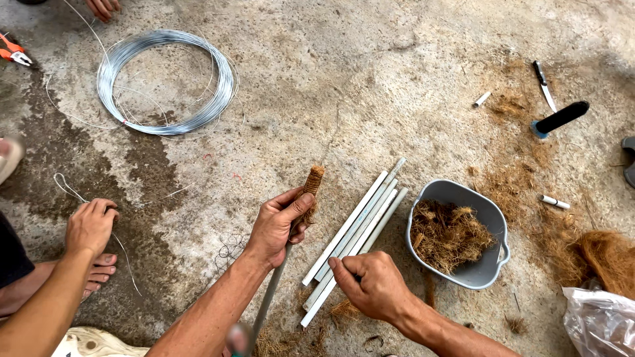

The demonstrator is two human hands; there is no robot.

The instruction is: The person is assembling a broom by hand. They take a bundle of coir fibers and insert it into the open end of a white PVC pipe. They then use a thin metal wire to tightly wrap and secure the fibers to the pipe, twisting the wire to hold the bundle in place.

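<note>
Beside grey bowl [493,218], clear plastic bag [598,317]

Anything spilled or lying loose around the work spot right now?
Yes. Brown fibre lies scattered over the concrete right of the grey tub, not inside it. A knife lies loose on the floor near the top right. The left hand holds a fibre-wrapped rod; the right hand rests on the white pipes.

Only packaging showing is a crinkled clear plastic bag [598,320] sitting on the concrete floor [370,86], bottom right corner.
</note>
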